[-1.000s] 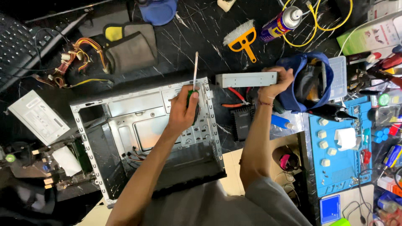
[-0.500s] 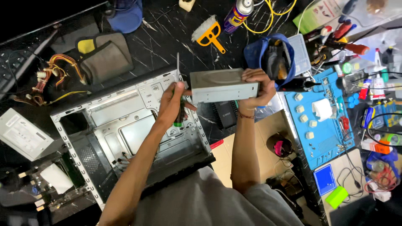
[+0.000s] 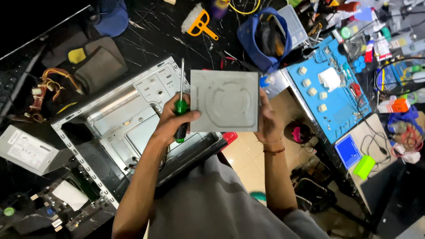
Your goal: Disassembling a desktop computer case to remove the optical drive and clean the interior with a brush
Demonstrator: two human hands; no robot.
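The person holds a flat grey optical drive (image 3: 225, 101) up in front of the chest, its broad stamped metal face turned toward the camera; the left hand (image 3: 173, 119) grips its left edge while the same hand is curled round a green-handled screwdriver (image 3: 180, 108), whose shaft points straight up past the drive's corner; the right hand (image 3: 267, 117) clasps the right edge, fingers wrapped behind the casing, thumb side showing.

The drive hangs above the open computer case (image 3: 128, 128), which lies on its side on the dark marbled bench (image 3: 150, 35) and is partly hidden by the left forearm and the drive itself; a power supply (image 3: 26, 150) sits well to the left of the case, with a bundle of coloured wires (image 3: 48, 82) above it and a circuit board (image 3: 66, 199) below.

Beyond the drive lie a yellow-handled brush (image 3: 197, 20) and a blue pouch (image 3: 265, 37); to the right a blue work mat (image 3: 330, 95) carries small white pieces; further right the bench is crowded with tools, bottles and cables too small to tell apart.
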